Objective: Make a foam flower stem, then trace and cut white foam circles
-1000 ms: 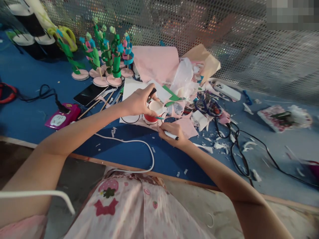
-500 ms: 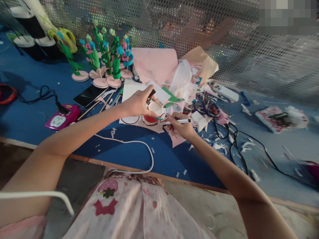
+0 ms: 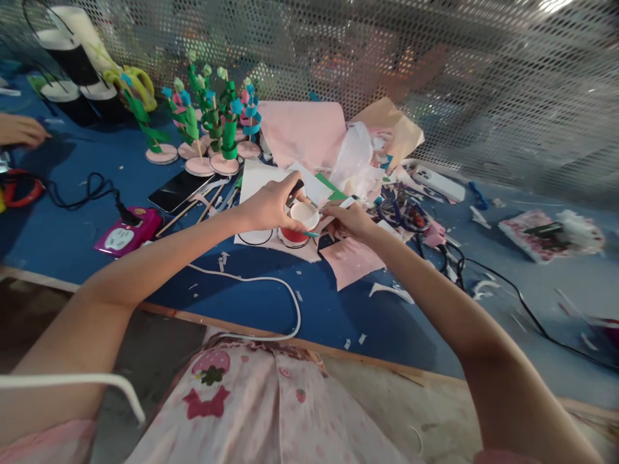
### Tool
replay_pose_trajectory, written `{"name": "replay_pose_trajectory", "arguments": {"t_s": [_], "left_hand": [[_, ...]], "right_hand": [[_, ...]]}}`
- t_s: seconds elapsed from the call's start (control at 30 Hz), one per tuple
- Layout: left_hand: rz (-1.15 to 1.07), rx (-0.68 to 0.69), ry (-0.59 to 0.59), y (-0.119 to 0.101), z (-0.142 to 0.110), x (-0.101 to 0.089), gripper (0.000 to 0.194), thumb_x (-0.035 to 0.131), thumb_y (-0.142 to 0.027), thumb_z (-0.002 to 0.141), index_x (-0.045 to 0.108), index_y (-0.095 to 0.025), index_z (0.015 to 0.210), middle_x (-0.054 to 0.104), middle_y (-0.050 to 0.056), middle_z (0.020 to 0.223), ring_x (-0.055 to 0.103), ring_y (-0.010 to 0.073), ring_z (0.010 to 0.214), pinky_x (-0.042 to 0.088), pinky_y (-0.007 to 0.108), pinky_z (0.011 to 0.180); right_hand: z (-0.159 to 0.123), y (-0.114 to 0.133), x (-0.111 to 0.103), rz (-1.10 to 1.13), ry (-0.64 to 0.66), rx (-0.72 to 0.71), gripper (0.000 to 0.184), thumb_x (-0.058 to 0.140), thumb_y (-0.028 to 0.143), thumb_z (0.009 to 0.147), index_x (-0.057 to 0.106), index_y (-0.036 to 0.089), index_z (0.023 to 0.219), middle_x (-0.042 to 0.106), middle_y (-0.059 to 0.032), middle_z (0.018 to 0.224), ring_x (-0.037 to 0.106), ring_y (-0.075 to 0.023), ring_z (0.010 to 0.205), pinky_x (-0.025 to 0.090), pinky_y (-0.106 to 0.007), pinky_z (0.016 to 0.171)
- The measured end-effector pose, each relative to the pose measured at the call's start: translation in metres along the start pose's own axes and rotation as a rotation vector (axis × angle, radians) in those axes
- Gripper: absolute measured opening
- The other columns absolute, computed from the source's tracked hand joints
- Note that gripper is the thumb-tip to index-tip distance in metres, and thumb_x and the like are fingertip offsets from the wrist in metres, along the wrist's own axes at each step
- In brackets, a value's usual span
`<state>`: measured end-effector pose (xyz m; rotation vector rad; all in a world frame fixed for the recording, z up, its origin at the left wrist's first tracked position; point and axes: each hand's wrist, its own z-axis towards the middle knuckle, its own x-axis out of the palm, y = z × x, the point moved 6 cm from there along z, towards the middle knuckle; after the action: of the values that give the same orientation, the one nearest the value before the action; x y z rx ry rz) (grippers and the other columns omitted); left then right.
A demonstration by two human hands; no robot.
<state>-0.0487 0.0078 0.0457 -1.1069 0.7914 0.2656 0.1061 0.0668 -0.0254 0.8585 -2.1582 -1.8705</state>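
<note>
My left hand [image 3: 271, 205] grips a round red container [image 3: 293, 237] with a whitish top, pressed upright on a sheet of paper [image 3: 251, 174]. A small black piece [image 3: 296, 189] shows between its thumb and fingers. Close by on the right, my right hand [image 3: 352, 220] is closed around a white marker [image 3: 347, 202], which points up and is partly hidden by the fingers. A black curved line [image 3: 256, 241] runs on the paper left of the container. Below my right hand lies a pink paper piece [image 3: 352, 261].
Several paper plants on round pink bases [image 3: 225, 165] stand behind, near a dark phone [image 3: 176, 191]. A magenta power socket [image 3: 128, 231] is at left, and a white cable [image 3: 261, 278] runs in front. Scissors [image 3: 409, 216] and scraps lie right. Another person's hand [image 3: 22, 130] is far left.
My right hand has shifted slightly up and right, and the marker has turned from lying level to pointing up. My left hand keeps its hold. Another person's hand has come in at left.
</note>
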Motion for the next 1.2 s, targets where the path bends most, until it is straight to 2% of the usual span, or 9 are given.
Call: {"name": "replay_pose_trajectory", "arguments": {"t_s": [0.13,0.4,0.63,0.87,1.07,1.2], "left_hand": [[0.014,0.022,-0.017,0.002,0.001,0.001,0.053,0.077,-0.035,0.055,0.032,-0.022,0.08,0.061,0.005,0.088,0.058,0.0182,0.074,0.036,0.026,0.054],[0.056,-0.008,-0.004,-0.001,0.001,0.0,0.051,0.076,-0.031,0.056,0.033,-0.02,0.081,0.055,0.0,0.078,0.05,0.0119,0.06,0.033,0.025,0.054],[0.065,-0.01,0.031,0.0,0.0,0.002,0.051,0.074,-0.035,0.058,0.038,-0.018,0.09,0.058,0.004,0.084,0.054,0.0147,0.068,0.032,0.025,0.057],[0.055,-0.008,0.064,0.002,0.0,0.004,0.055,0.073,-0.035,0.061,0.039,-0.015,0.1,0.057,0.002,0.079,0.047,0.0104,0.056,0.029,0.024,0.052],[0.066,-0.003,0.053,0.0,0.0,0.003,0.053,0.072,-0.038,0.062,0.037,-0.017,0.095,0.052,0.0,0.074,0.047,0.0113,0.058,0.028,0.023,0.051],[0.07,-0.001,0.047,0.0,0.0,0.002,0.055,0.073,-0.039,0.062,0.035,-0.017,0.095,0.047,-0.003,0.069,0.046,0.0118,0.058,0.027,0.023,0.051]], "right_hand": [[0.016,-0.002,0.001,-0.029,0.058,0.065,0.022,0.057,0.028,0.067,0.045,0.019,0.051,0.048,0.0027,0.032,0.038,-0.0072,0.024,0.023,-0.019,0.026],[0.037,0.007,0.007,-0.163,0.217,0.148,0.017,0.054,0.022,0.067,0.044,0.018,0.054,0.043,0.0041,0.03,0.037,-0.0062,0.027,0.021,-0.016,0.028],[0.052,0.019,0.014,-0.28,0.302,0.145,0.017,0.054,0.025,0.067,0.045,0.018,0.056,0.036,0.0075,0.03,0.028,-0.0036,0.027,0.021,-0.017,0.029],[0.065,0.032,0.03,-0.428,0.409,0.134,0.017,0.055,0.017,0.06,0.041,0.018,0.051,0.033,0.0076,0.034,0.027,-0.003,0.032,0.021,-0.017,0.031],[0.073,0.046,0.044,-0.538,0.491,0.086,0.016,0.049,0.012,0.056,0.037,0.018,0.047,0.032,0.0082,0.036,0.026,-0.0025,0.036,0.021,-0.016,0.034],[0.072,0.055,0.055,-0.63,0.603,0.067,0.022,0.046,0.008,0.054,0.035,0.018,0.038,0.032,0.0071,0.032,0.025,-0.0023,0.034,0.02,-0.017,0.035]]}}
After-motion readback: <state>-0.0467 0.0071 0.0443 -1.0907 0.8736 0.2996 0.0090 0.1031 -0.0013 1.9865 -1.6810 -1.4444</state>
